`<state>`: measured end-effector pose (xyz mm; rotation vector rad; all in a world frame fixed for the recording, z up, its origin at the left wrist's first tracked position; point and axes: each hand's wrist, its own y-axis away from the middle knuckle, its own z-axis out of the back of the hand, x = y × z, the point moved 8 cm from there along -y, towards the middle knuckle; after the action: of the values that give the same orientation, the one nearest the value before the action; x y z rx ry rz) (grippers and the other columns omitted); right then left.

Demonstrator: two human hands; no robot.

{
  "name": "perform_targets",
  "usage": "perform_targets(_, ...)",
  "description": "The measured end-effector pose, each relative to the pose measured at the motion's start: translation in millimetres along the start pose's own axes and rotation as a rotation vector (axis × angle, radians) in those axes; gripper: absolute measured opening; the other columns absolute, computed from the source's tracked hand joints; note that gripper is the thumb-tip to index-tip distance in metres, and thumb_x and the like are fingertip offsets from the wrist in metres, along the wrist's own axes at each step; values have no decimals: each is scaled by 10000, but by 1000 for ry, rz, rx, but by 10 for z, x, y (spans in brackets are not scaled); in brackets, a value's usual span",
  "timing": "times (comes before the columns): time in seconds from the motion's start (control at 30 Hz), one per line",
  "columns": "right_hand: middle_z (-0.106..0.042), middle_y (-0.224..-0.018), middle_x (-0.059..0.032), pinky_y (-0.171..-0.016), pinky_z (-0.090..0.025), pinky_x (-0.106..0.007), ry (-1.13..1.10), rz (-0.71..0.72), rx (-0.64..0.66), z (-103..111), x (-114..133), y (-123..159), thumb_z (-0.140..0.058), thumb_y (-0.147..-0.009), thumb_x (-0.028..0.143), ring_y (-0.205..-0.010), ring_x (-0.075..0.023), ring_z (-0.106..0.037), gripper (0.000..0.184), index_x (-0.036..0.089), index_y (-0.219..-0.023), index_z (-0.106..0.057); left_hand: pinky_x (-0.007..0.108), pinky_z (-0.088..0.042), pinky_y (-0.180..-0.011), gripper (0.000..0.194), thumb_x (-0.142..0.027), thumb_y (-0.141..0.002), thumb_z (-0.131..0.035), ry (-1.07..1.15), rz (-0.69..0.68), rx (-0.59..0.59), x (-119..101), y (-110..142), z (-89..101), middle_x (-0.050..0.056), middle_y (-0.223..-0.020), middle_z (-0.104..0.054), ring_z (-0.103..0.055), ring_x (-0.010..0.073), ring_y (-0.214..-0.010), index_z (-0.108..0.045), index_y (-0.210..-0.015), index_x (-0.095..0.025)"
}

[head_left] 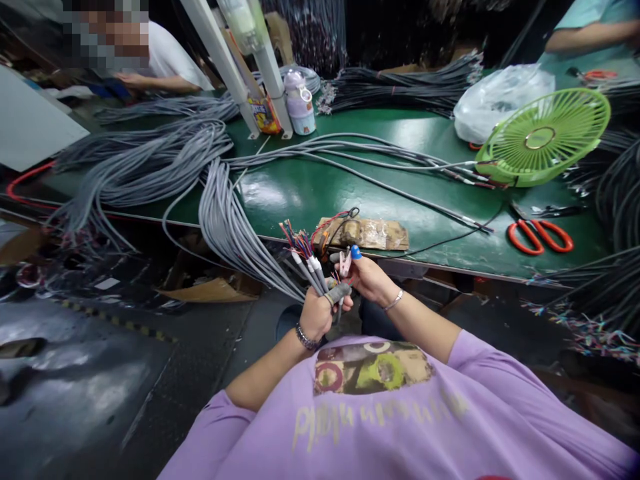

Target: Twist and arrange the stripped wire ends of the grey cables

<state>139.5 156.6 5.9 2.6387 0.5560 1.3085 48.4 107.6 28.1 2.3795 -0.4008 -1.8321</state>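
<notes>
My left hand (320, 312) is wrapped round a bundle of grey cables (315, 275), with a grey cover on its thumb. The cables' stripped ends fan out above the fist in several coloured wires (297, 240). Close beside it, my right hand (373, 280) has its fingers pinched together at a small pale pink clip-like piece (345, 263), with thin coloured wires just below. A blue cap (355, 252) covers one of its fingertips. What exactly these fingers pinch is too small to make out. Right behind the hands, a taped brown block (370, 233) lies at the table edge.
Grey cable coils (150, 160) spread over the left of the green table (310, 187); loose cables run rightward. Red-handled scissors (540, 237), a green fan (543, 137) and a plastic bag (500, 100) lie right. A bottle (300, 107) stands by a post. Two people sit across.
</notes>
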Motion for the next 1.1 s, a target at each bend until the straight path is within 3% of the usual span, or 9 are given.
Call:
perform_targets(0.07,-613,-623,-11,-506,-396,-226,-113,-63,-11,-20,-43,-21,-656,-694,607,-529,-99,-505,462,147,-735,-640,180,-381,-398,257,-369,-662,-735,0,9,-2,33,-18,-7,16,-498,-627,-563,99,-421,-636,-662,-132)
perform_targets(0.2,-617,-616,-15,-518,-413,-227,-194,-45,-53,-17,-40,-48,-679,-705,561,-524,-98,-516,425,139,-726,-644,187,-403,-407,264,-370,-650,-741,-3,34,-15,81,-33,-13,20,-503,-632,-566,103,-424,-635,-648,-128)
perform_targets(0.5,-629,-681,-39,-507,-430,-220,-156,-136,64,52,-122,56,-488,-792,665,-555,-103,-530,534,150,-775,-627,174,-348,-388,251,-368,-685,-718,-46,-4,-18,53,31,28,16,-506,-631,-564,95,-429,-633,-655,-134)
perform_targets(0.63,-625,-694,-31,-517,-446,-218,-49,-192,105,131,-125,246,-582,-722,659,-547,-91,-526,522,142,-773,-631,184,-357,-398,251,-377,-689,-716,-69,-32,-51,86,94,78,21,-531,-646,-565,99,-435,-644,-661,-139)
perform_targets(0.73,-606,-660,4,-513,-432,-205,101,-133,129,144,-105,395,-752,-618,527,-527,-72,-491,434,143,-787,-642,183,-344,-400,258,-378,-713,-698,-99,-77,-56,94,125,94,31,-544,-652,-571,100,-448,-643,-636,-138)
perform_targets(0.83,-590,-609,24,-505,-393,-189,270,18,105,115,-24,491,-792,-609,404,-517,-61,-475,341,135,-750,-637,190,-356,-416,264,-380,-736,-679,-156,-69,-1,130,131,85,42,-558,-661,-578,108,-462,-652,-640,-135)
perform_targets(0.97,-598,-554,19,-503,-409,-236,368,63,214,-60,-2,537,-736,-671,425,-477,-97,-515,317,150,-710,-583,199,-358,-415,264,-376,-737,-682,-272,8,149,223,139,48,47,-541,-656,-542,100,-424,-663,-649,-127)
perform_targets(1.1,-587,-543,21,-512,-405,-250,427,76,200,-83,14,484,-729,-664,452,-478,-105,-514,341,148,-701,-579,200,-366,-423,258,-360,-748,-675,-260,-42,108,191,140,99,45,-537,-653,-569,113,-455,-658,-631,-131)
